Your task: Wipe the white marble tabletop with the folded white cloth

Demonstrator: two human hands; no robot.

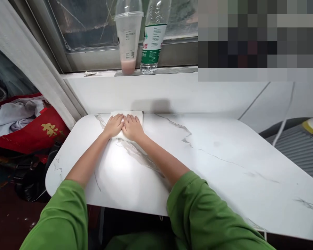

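A white cloth or paper towel (138, 116) lies flat at the back edge of a white marble-patterned table (151, 180), close to the wall. My left hand (114, 125) rests on its left part, palm down with fingers stretched out. Beside it, my right hand (132, 127) also presses flat on the white sheet, fingers extended. The two hands touch or nearly touch at the thumbs. The middle of the sheet is covered by them.
A plastic cup (128, 45) with pink drink and a green-labelled water bottle (153, 41) stand on the window sill above the table. To the left is a red bag (41, 128) holding pale fabric. A white cable (284, 121) hangs at the right.
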